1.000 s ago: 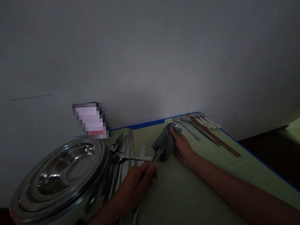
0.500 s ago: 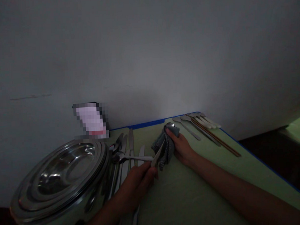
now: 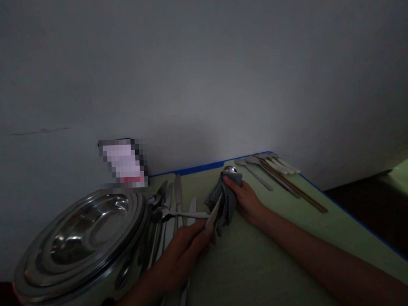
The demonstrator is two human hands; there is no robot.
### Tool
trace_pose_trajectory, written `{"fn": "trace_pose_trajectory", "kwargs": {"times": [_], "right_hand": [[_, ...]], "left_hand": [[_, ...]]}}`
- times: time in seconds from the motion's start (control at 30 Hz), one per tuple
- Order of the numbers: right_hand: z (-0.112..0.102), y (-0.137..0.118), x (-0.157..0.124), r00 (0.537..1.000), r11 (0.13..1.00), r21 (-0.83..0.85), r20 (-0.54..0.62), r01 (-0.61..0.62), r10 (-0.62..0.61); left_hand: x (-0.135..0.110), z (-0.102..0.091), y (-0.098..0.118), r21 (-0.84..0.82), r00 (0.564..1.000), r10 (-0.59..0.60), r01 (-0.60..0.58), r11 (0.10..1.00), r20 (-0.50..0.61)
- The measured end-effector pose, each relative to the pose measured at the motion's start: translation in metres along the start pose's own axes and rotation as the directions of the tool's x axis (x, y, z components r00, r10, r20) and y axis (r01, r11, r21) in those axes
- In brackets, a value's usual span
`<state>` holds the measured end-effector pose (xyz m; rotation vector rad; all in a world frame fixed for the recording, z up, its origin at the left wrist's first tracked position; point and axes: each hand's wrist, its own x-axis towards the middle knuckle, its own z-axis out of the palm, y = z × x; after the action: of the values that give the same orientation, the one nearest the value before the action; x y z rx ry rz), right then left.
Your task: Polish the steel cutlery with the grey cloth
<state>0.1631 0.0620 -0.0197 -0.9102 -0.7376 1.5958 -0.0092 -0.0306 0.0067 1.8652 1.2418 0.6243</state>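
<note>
My left hand (image 3: 191, 246) is closed on the flat handle end of a metal spoon (image 3: 230, 169). Around the spoon's upper part, a grey checked cloth (image 3: 222, 197) is wrapped, and my right hand (image 3: 246, 197) grips it there. Only the shiny bowl pokes out above the cloth; the middle of the spoon is hidden. Another spoon (image 3: 189, 214) lies crosswise beside my left fingers, over several table knives (image 3: 178, 190) and other cutlery.
A stack of oval steel plates (image 3: 89, 239) stands at the left. Behind it, a blurred-out device (image 3: 123, 161) leans on the wall. Spoons (image 3: 259, 177), brown chopsticks (image 3: 300, 191) and white-handled cutlery (image 3: 282, 166) lie at the back right of the pale green table (image 3: 256, 268).
Both hands have barely moved. The cloth and the spoon bowl have shifted slightly left, with my right hand still around them.
</note>
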Motion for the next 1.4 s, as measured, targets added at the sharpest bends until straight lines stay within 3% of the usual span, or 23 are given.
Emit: {"fn": "trace_pose_trajectory", "kwargs": {"times": [0.33,0.7,0.9,1.4], "right_hand": [[-0.0029,0.0014,0.0023,0.999,1.000,-0.004,0.044,0.008,-0.007],[-0.0035,-0.0001,0.0008,0.996,0.999,-0.032,0.089,-0.001,0.003],[-0.0044,0.0012,-0.0015,0.984,0.981,-0.168,0.163,0.094,-0.066],[-0.0032,-0.0015,-0.0066,0.968,0.905,-0.395,0.243,0.156,-0.061]], "left_hand": [[0.0020,0.0031,0.0032,-0.062,0.999,-0.041,0.042,0.997,0.029],[0.0053,0.0075,-0.0018,-0.009,0.998,-0.066,0.066,0.998,-0.005],[0.0073,0.0085,-0.0006,0.052,0.995,-0.086,0.089,0.995,-0.058],[0.0066,0.0057,0.0022,0.067,0.998,-0.032,0.036,0.997,-0.058]]}}
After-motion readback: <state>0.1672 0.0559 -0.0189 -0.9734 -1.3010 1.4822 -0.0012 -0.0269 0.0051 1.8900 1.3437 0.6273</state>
